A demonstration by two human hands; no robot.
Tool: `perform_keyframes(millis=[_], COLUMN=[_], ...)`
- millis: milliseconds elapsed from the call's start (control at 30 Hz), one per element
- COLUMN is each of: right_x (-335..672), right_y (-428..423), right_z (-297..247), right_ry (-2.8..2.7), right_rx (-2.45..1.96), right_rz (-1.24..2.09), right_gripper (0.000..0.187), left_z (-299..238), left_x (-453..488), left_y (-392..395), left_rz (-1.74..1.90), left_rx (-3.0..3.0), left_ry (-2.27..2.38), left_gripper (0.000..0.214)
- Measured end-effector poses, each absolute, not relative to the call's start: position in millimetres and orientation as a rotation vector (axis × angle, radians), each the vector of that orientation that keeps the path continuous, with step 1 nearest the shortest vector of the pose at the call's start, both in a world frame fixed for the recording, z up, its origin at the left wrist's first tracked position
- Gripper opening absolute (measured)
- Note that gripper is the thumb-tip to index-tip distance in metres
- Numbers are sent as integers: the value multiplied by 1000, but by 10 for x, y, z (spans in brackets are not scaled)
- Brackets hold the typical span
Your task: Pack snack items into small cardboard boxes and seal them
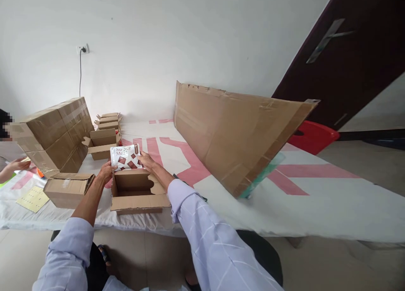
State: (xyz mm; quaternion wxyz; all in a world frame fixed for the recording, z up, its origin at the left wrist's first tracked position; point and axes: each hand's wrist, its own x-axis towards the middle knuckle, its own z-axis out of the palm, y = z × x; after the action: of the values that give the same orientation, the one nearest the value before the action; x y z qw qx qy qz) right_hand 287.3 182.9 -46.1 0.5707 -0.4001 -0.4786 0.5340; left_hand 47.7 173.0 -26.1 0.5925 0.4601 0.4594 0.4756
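Observation:
Between my two hands is a white food pouch (125,158) printed with brown squares and the words "Super Meat". My left hand (106,172) grips its lower left side, fingers closed. At the pouch's right edge, my right hand (146,160) pinches it. Just below and nearer to me stands an open cardboard box (139,202), its flaps folded out and its visible inside dark. The pouch is above the far edge of this box. A closed cardboard box (68,189) sits left of my left forearm.
Taped cartons (60,130) are stacked at the left, with several open small boxes (103,143) behind. A large cardboard sheet (234,135) leans across the right side. Yellow sheets (33,199) lie at the left edge, near another person's hand (20,164). A red chair (316,137) stands beyond.

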Motion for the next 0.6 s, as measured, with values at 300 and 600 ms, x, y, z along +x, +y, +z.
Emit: perform_keyframes(millis=[300, 600], right_x=[2866, 2949], right_y=[1786, 1634], right_z=[-416, -212], right_ry=[-1098, -1116], right_rx=[-883, -689], right_rz=[1339, 1394], right_gripper=[39, 47], left_z=[-239, 89], left_x=[489, 493], left_y=[1709, 1564], left_rz=[1143, 1176], left_rx=[1040, 1189], left_ry=[1137, 1114], left_gripper=[41, 43])
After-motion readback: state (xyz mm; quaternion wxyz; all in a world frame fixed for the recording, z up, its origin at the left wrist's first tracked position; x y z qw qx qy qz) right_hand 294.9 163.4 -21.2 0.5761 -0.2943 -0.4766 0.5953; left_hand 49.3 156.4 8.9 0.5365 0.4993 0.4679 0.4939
